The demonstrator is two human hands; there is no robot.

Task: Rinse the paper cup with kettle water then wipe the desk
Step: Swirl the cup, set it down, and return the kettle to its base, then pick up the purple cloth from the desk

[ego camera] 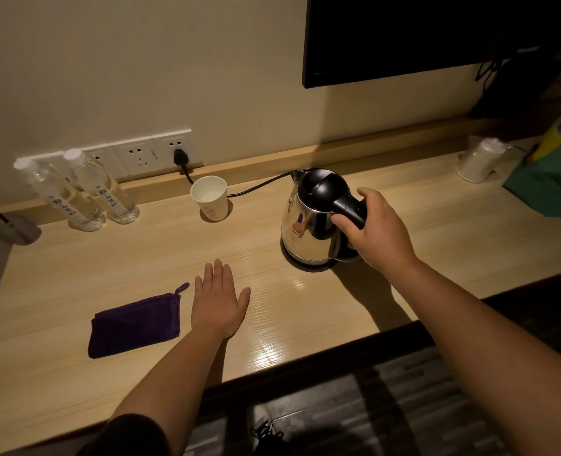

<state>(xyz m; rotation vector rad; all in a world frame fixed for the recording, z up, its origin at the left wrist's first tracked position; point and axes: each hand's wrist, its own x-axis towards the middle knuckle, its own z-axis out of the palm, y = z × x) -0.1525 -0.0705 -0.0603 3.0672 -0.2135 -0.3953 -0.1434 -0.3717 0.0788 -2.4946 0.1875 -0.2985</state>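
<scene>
A steel kettle point(305, 225) with a black lid stands on its base at the middle right of the wooden desk point(437, 232). My right hand point(376, 232) is closed around its black handle. A white paper cup point(210, 198) stands upright near the wall, left of the kettle and apart from it. A folded purple cloth point(134, 324) lies flat near the front edge. My left hand point(218, 299) rests flat on the desk, fingers spread, just right of the cloth and holding nothing.
Two clear water bottles point(85, 192) stand at the back left below a row of wall sockets point(141, 153); the kettle's cord point(256, 187) runs behind the cup. A dark screen point(420, 37) hangs above. A wrapped white roll point(478, 161) and a green bag point(552, 179) sit far right.
</scene>
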